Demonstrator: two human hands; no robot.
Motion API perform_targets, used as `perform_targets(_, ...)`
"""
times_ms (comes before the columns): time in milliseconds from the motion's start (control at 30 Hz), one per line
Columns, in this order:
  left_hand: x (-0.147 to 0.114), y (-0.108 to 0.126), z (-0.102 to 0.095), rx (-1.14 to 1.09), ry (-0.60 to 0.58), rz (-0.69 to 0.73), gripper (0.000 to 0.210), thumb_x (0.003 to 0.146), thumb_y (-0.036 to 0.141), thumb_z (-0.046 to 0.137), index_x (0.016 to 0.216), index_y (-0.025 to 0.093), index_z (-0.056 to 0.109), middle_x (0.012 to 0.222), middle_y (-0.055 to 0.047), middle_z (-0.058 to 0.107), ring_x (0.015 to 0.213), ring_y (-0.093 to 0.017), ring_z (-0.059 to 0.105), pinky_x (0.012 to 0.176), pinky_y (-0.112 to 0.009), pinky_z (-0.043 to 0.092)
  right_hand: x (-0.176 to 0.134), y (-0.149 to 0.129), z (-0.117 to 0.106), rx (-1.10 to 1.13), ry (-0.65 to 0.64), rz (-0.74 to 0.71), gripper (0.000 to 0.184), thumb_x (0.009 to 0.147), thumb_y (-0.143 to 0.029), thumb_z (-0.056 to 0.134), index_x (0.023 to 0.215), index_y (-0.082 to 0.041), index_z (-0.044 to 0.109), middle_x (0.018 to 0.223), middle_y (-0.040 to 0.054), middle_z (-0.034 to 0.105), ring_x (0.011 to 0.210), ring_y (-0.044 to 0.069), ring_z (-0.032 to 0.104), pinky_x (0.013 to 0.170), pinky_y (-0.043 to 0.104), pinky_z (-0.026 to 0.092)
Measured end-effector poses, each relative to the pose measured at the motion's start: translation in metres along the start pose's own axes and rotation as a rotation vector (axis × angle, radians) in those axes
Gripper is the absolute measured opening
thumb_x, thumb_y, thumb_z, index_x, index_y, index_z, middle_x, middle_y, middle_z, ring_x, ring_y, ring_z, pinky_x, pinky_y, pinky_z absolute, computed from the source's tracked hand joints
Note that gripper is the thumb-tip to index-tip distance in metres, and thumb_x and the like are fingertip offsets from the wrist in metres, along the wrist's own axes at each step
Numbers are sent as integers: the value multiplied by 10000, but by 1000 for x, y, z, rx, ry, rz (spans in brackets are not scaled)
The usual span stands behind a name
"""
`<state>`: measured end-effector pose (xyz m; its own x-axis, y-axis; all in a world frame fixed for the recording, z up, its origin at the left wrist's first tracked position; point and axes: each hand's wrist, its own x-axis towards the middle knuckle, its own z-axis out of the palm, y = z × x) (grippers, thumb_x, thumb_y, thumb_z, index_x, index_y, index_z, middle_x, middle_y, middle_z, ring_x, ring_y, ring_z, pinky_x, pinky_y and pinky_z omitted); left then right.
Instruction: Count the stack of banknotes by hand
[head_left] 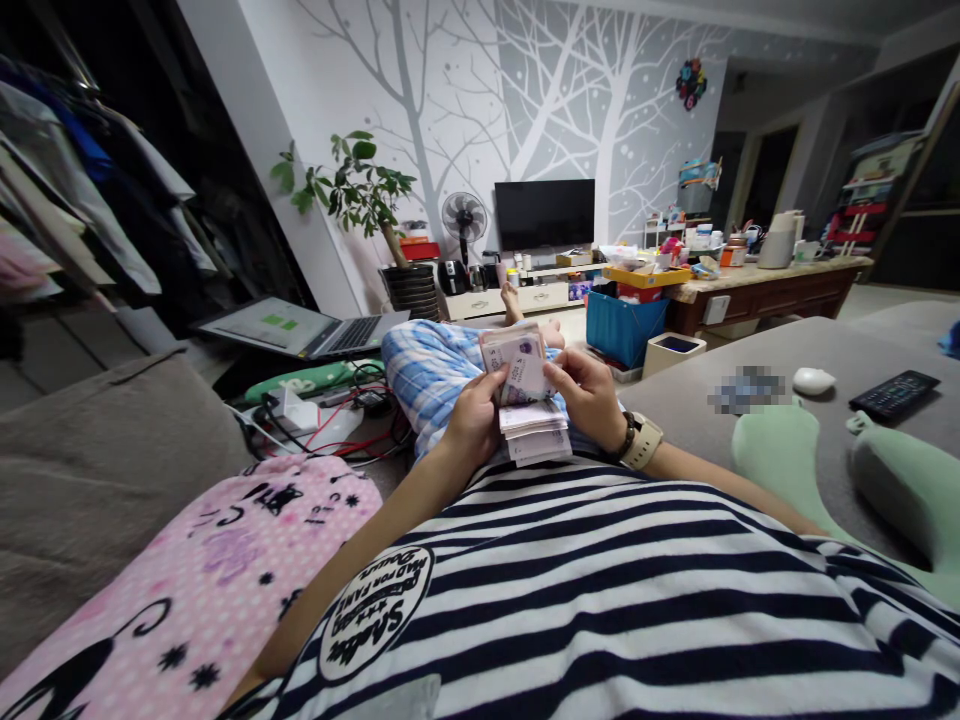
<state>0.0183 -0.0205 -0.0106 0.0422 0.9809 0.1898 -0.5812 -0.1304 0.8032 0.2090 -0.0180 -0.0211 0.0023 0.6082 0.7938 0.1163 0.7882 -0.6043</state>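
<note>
A stack of banknotes (511, 350) is held upright over my lap, its near faces showing printed figures and a purple pattern. My left hand (475, 410) grips the stack from the left, thumb pressed on the front note. At the right edge, my right hand (592, 398) pinches a front note between thumb and fingers; a watch with a pale strap (643, 440) is on that wrist. Below both hands, a second pile of notes (535, 432) lies spread in overlapping layers on my lap, against the striped shirt (600, 560).
To the left are an open laptop (300, 330), tangled cables (360, 410) and a pink polka-dot cushion (247, 560). On the sofa at right lie a white mouse (814, 381), a black remote (895, 396) and a green pillow (780, 455). A blue bin (622, 328) stands by the cluttered table.
</note>
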Motion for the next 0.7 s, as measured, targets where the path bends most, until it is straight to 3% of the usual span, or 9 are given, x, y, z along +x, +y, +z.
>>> perform_targets(300,-1,-2,1,46,-46,8,322,813,271,986,1116,166,945,1089,-133,993,1209,-448,965,1087,-499,772,-1,-7,-3,15,-49,-87,557,1145,-719,804,836,-279,661,742,-21,576,703,188,483,703,354,461)
perform_targets(567,-7,7,-2,91,-35,24,242,751,156,992,977,187,912,1028,-105,975,1164,-425,946,1017,-466,768,-2,-1,0,36,-46,-103,453,1155,-689,820,979,-272,802,748,-26,577,690,190,474,663,346,446)
perform_targets(700,-6,8,-2,114,-42,0,266,728,203,1021,962,172,896,1039,-128,967,1144,-427,946,1006,-475,770,-2,0,-2,32,-57,-114,457,1169,-692,819,996,-269,816,748,-26,584,682,187,480,655,348,431)
